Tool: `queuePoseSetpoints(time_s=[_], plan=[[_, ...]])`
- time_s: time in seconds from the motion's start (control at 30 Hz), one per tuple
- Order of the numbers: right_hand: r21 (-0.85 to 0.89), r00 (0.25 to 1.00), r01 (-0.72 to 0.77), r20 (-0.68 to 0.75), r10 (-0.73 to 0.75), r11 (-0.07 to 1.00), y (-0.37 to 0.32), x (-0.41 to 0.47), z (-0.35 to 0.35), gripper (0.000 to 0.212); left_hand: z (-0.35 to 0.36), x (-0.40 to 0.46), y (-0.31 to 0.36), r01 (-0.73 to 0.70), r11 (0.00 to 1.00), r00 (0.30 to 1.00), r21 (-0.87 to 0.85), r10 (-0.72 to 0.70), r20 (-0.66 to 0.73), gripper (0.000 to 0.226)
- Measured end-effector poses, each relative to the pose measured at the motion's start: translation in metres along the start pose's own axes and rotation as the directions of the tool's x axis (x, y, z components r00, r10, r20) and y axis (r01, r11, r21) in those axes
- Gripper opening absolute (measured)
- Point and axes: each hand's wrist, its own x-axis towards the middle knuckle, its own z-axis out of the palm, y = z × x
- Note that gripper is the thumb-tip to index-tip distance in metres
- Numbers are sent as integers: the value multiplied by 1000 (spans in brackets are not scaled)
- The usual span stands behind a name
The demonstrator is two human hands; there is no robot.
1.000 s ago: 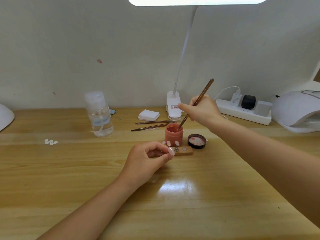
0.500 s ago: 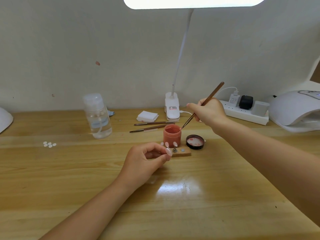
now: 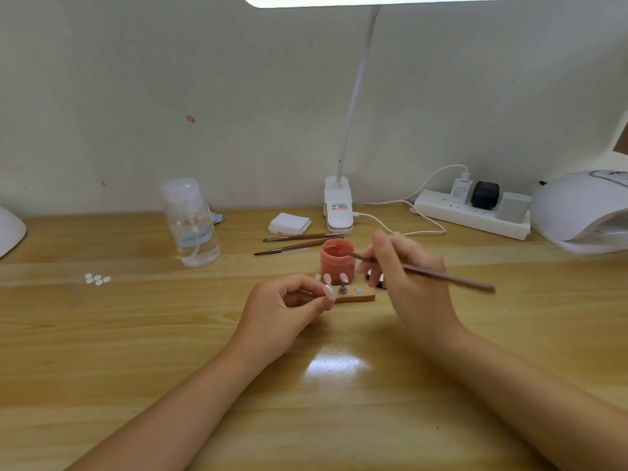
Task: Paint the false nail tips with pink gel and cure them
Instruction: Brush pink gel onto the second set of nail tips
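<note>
Left hand is still pinching a false nail tip between thumb and finger, just in front of the wooden holder. Right hand is gripping the brush and has swung down nearer since a second ago, bristles now hovering at the pink gel jar rim. Red print on the clip lamp is too blurry to read.

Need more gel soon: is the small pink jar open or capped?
Open. The small pink jar shows gel at its uncovered mouth, with the brush tip over its rim.
</note>
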Motion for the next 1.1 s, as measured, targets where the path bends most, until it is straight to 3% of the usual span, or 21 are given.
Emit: queuePoseSetpoints(time_s=[0.13,0.27,0.67,0.83,0.97,1.1], plan=[[-105,976,216,56,-212,971,2,-19,1,17,0,1,-1,5,1000,1000,4,-5,2,24],[-120,969,242,72,-234,963,6,-24,0,35,1,1,-1,8,1000,1000,1,-8,10,24],[-210,933,355,141,-331,911,13,-25,4,41,0,0,-1,23,1000,1000,10,-23,-3,21],[-143,941,333,117,-318,932,14,-28,1,46,0,0,-1,13,1000,1000,21,-13,-2,25],[-211,942,333,118,-314,919,13,-25,5,38,0,0,-1,14,1000,1000,8,-14,0,18],[-209,937,342,144,-317,916,13,-26,4,43,0,1,-1,12,1000,1000,12,-12,7,20]])
